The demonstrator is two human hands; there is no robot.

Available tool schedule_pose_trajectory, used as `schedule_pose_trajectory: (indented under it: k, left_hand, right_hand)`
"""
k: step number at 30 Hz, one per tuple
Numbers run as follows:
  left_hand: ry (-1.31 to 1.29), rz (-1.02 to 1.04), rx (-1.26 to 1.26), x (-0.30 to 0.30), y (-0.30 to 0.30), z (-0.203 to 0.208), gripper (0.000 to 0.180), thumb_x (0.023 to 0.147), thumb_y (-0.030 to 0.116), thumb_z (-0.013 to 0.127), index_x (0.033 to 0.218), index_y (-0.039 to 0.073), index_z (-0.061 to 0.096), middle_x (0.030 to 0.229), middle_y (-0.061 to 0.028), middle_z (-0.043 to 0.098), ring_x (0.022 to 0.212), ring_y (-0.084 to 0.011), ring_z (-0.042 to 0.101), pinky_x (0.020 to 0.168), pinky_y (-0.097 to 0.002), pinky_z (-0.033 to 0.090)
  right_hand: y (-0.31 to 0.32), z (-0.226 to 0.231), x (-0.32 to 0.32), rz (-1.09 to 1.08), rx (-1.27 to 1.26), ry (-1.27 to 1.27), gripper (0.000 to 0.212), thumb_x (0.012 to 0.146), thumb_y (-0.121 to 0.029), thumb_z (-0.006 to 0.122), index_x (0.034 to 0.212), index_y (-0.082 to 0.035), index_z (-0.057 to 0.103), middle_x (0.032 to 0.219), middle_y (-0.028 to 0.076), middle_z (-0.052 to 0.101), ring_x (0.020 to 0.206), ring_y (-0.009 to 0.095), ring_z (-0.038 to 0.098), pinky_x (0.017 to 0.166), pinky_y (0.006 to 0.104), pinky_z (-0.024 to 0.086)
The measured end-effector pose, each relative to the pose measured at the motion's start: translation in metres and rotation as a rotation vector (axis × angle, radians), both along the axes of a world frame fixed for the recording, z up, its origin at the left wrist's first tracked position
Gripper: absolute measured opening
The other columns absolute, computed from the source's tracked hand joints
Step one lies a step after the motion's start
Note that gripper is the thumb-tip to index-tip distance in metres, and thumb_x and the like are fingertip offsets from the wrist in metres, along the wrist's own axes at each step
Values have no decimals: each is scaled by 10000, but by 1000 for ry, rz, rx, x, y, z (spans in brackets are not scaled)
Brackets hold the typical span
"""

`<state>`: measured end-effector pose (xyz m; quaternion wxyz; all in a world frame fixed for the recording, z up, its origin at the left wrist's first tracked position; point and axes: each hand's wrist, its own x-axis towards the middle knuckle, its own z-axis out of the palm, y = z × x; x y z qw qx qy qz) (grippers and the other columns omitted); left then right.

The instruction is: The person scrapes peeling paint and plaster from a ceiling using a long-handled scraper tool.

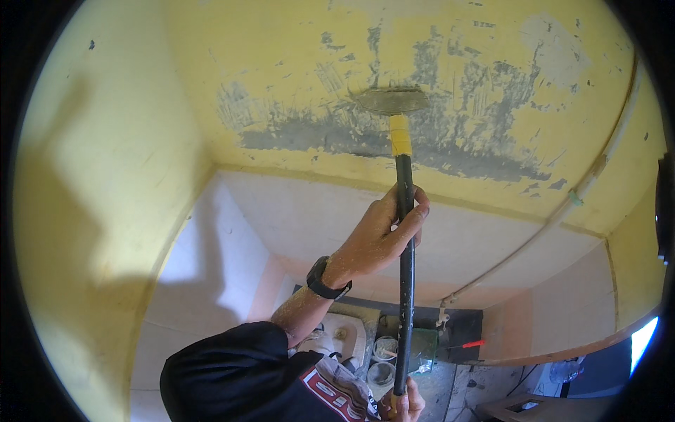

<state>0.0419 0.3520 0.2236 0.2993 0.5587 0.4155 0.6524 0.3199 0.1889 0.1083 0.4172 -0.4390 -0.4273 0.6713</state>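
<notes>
A long-handled scraper (406, 295) stands almost upright before me, its black pole flecked with pale specks. Yellow wrapping covers the pole's neck below a wide, flat blade (392, 102). That blade lies against the yellow wall (295, 77), where patches of paint are gone and grey shows through. My left hand (387, 228), dusty and with a black watch on the wrist, is closed around the upper pole. Lower down, my right hand (404, 402) grips the pole near its bottom end; the frame's lower edge cuts off part of it.
A pipe (548, 225) runs down the wall at right to a tap (442, 318). Below are a white basin-like fixture (344, 334), round buckets (382, 374), a greenish clear container (423, 352) and a red-handled tool (473, 344). A yellow side wall (105, 176) stands at left.
</notes>
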Motion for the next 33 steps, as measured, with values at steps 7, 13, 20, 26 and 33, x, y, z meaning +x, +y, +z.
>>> schedule_pose_trajectory:
  k: [7, 13, 20, 26, 33]
  left_hand:
    - [37, -11, -16, -3, 5, 1, 191, 1080, 204, 467, 1151, 28, 450, 643, -8, 511, 546, -95, 482, 535, -257, 391]
    - [-45, -89, -34, -6, 5, 0, 165, 1082, 186, 445, 1152, 39, 417, 611, -19, 505, 507, -101, 475, 512, -256, 375]
    - [-80, -143, -11, -13, 6, -4, 140, 1078, 182, 435, 1143, 61, 408, 591, -30, 494, 488, -118, 472, 492, -255, 365]
    - [-207, -138, 92, -25, 12, 32, 117, 1062, 168, 458, 1112, 65, 436, 605, -33, 516, 480, -111, 473, 476, -259, 370]
    - [-40, -102, 244, -59, 19, 83, 157, 1077, 213, 447, 1104, 58, 446, 600, -30, 517, 487, -105, 483, 492, -246, 382]
  right_hand:
    - [-7, -44, -1, -88, -198, 340, 254, 1002, -92, 595, 1239, -2, 584, 619, -48, 392, 472, 44, 387, 409, 214, 284]
    - [-13, -78, -1, -6, 63, 250, 123, 990, -98, 609, 1060, 3, 613, 652, 3, 510, 508, 79, 433, 458, 241, 322]
    - [-26, -80, -16, -112, 118, 119, 115, 991, -110, 608, 991, 5, 615, 676, 28, 550, 528, 88, 450, 484, 251, 342]
    - [-5, -28, -48, -55, 140, 36, 174, 997, -143, 600, 915, 9, 626, 696, 40, 576, 542, 89, 462, 512, 249, 364]
    - [34, -5, -78, 53, 141, 216, 269, 1015, -248, 598, 1059, 17, 599, 690, -15, 506, 543, 52, 430, 463, 217, 307]
